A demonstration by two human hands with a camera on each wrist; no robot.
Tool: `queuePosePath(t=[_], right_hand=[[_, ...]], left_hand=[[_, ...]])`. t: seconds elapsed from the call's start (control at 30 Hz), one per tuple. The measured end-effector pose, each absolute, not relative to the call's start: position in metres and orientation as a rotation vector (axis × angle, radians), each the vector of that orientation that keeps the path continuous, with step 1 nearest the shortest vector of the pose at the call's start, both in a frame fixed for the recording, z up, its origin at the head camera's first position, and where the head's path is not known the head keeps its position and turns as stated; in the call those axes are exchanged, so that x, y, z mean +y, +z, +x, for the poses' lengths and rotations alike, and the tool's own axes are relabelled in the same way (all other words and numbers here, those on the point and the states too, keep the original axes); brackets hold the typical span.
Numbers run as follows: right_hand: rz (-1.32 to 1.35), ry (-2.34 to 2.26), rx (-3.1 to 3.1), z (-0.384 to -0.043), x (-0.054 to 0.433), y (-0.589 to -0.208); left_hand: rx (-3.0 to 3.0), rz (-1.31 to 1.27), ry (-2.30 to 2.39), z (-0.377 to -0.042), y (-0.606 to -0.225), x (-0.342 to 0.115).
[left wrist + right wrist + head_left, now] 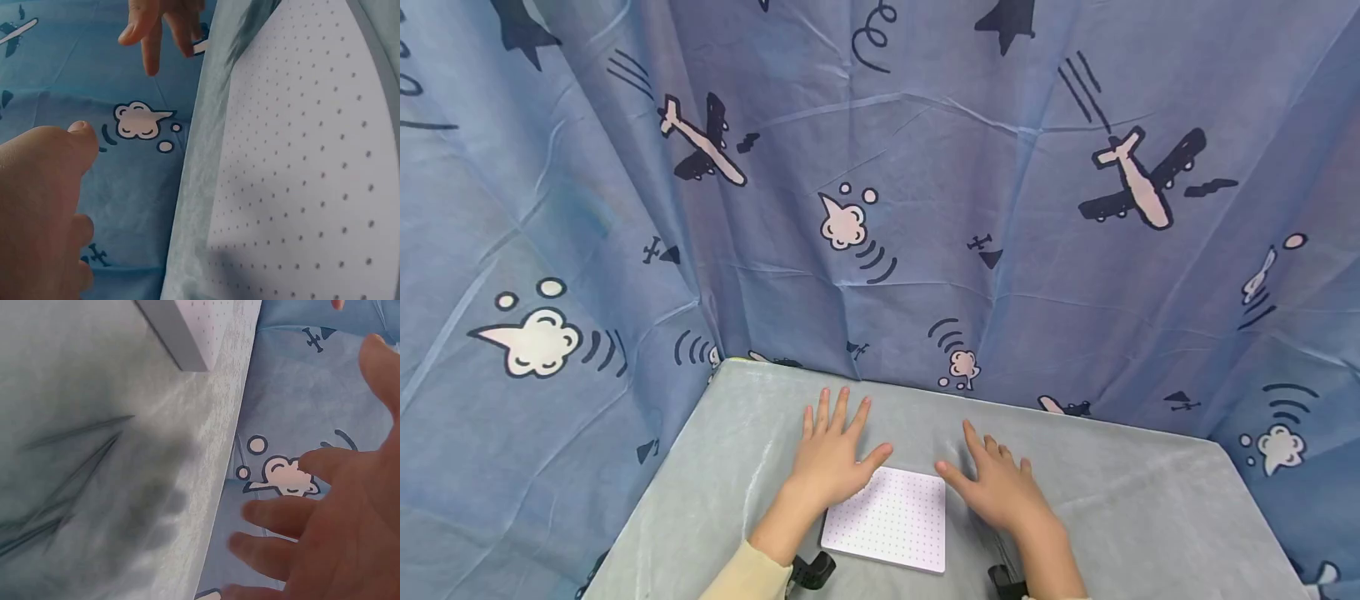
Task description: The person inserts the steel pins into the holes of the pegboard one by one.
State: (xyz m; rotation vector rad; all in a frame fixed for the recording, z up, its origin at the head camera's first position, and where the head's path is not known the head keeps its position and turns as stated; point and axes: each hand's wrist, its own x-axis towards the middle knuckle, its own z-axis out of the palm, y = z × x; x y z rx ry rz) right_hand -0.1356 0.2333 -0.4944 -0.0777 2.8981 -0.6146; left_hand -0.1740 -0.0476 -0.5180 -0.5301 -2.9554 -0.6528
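A white pad (pixel 891 521) with a grid of small dots lies on the grey cloth-covered table; whether it is a notepad I cannot tell. To its upper left, my left hand (pixel 831 462) has its fingers spread and holds nothing. My right hand (pixel 1000 483) is off the pad's right side, empty, its fingers extended and thumb toward the pad. In the left wrist view the dotted face (pixel 306 156) fills the right half. The right wrist view shows the pad's thick corner (pixel 194 359) and the fingers (pixel 275 519) of my right hand held above the cloth.
Grey cloth (pixel 1150 517) covers the table. A blue curtain (pixel 925 208) printed with planes and clouds hangs along the back and sides. Black devices sit by the left wrist (pixel 812 573) and right wrist (pixel 1006 582). Thin dark streaks (pixel 87 469) show on the cloth.
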Motion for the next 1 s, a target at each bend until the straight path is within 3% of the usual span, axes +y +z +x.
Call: queuePosePath(t=[1.0], right_hand=[[0.075,-0.749,2.888,-0.087,0.255,-0.523]], left_hand=[[-2.972,-0.472,-0.996,-0.121,-0.588,-0.094]])
